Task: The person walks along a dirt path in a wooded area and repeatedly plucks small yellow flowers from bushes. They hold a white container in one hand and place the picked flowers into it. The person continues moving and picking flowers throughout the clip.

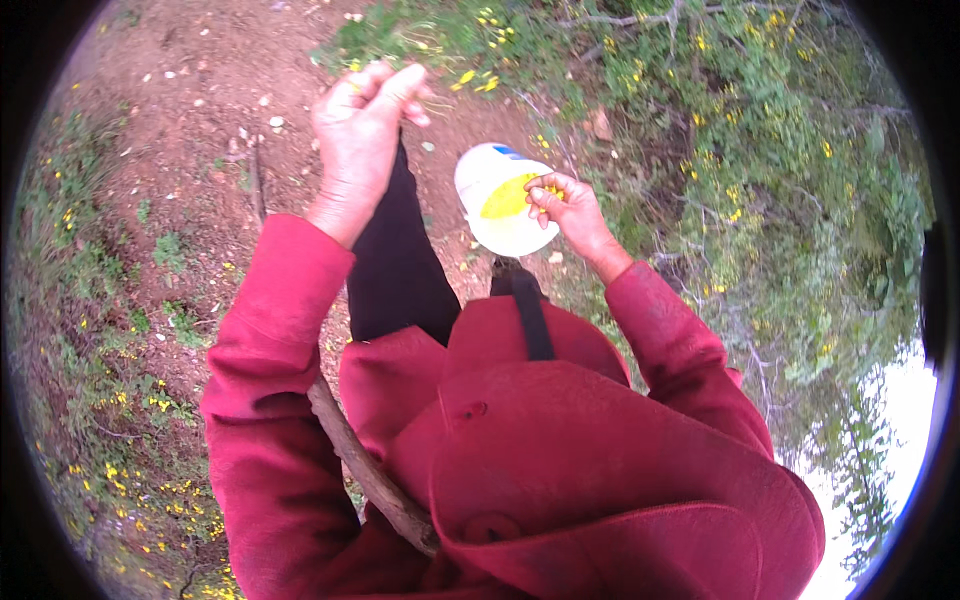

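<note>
My left hand [368,112] is raised at the upper left, fingers closed in a pinch on thin green stems. Small yellow flowers [476,81] show just beyond its fingertips. Over a white bucket [473,178], my right hand [562,204] has its thumb and fingers pressed together on bits of yellow flower. Inside the bucket lies a heap of yellow flowers [504,200], close below the right fingertips. The bucket's mouth faces up toward me, and a blue patch marks its far side.
A bare, crooked branch [365,475] runs beneath my left arm. Leafy bushes with yellow flowers [740,190] crowd the right side. Reddish soil [190,70] with small pale stones lies at the upper left, bordered by low plants [75,290]. A dark strap [531,318] hangs at my front.
</note>
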The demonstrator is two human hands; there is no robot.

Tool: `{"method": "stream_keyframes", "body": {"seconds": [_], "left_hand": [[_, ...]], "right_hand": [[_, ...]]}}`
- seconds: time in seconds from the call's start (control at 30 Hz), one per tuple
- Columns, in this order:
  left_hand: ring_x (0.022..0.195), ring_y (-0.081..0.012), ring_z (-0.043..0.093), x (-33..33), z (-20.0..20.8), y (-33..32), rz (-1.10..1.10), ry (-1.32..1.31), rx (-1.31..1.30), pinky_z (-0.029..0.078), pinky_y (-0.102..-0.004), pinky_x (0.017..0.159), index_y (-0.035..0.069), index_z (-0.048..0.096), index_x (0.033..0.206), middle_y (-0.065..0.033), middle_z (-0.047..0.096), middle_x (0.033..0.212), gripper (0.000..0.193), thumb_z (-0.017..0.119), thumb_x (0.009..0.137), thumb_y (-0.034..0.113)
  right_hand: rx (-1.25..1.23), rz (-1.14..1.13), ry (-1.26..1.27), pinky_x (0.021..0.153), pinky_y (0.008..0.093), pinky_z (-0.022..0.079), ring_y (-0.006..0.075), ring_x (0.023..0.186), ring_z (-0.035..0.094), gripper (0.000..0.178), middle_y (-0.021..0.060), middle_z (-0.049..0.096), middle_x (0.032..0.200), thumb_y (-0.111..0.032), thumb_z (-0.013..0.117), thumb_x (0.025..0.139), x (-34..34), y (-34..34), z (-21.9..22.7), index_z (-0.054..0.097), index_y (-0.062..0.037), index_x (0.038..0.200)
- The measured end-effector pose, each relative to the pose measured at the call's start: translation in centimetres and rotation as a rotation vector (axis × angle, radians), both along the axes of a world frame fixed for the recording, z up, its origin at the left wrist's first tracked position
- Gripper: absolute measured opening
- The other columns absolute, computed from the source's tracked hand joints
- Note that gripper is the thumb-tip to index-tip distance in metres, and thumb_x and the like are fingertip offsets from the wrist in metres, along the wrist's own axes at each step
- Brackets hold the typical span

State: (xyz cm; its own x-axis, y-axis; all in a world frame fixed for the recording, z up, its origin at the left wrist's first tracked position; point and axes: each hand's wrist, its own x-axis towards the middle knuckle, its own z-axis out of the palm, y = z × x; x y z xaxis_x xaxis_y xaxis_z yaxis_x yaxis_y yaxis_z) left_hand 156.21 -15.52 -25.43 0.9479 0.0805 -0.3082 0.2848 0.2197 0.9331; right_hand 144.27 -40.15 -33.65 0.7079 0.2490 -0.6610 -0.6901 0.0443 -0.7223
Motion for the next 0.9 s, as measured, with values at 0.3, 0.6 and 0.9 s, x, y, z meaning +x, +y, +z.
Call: {"method": "stream_keyframes", "body": {"seconds": [0.3, 0.6, 0.9], "left_hand": [[0.060, -0.0070, 0.055, -1.0, -0.1, -0.3, -0.095, 0.037, 0.142, 0.045, -0.0204, 0.056, -0.002, 0.064, 0.083, -0.0040, 0.062, 0.074, 0.006, 0.061, 0.081, 0.002], [0.066, -0.0116, 0.059, -2.2, -1.4, -0.2, -0.204, -0.203, 0.285, 0.048, -0.0244, 0.060, 0.000, 0.064, 0.087, -0.0061, 0.063, 0.075, 0.011, 0.064, 0.076, 0.000], [0.066, -0.0261, 0.063, -2.3, -1.7, -0.1, -0.373, -0.541, 0.819, 0.050, -0.0335, 0.057, 0.004, 0.063, 0.083, -0.0119, 0.061, 0.069, 0.012, 0.067, 0.071, 0.006]], "right_hand": [[-0.585, 0.492, -0.353, 0.077, 0.0363, 0.046, 0.0297, 0.091, 0.056, 0.036, 0.0179, 0.055, 0.103, -0.010, 0.063, 0.077, -2.3, 1.9, 1.5, 0.051, -0.0014, 0.110], [-0.394, 0.049, -0.931, 0.066, 0.0269, 0.047, 0.0161, 0.071, 0.058, 0.026, 0.0084, 0.057, 0.084, -0.012, 0.067, 0.076, 11.3, 12.0, 13.6, 0.060, -0.0003, 0.098], [-0.420, 0.156, -0.687, 0.061, 0.0253, 0.048, 0.0125, 0.065, 0.059, 0.018, 0.0070, 0.063, 0.075, -0.013, 0.064, 0.078, 12.8, 11.6, 10.7, 0.062, 0.0003, 0.090]]}}
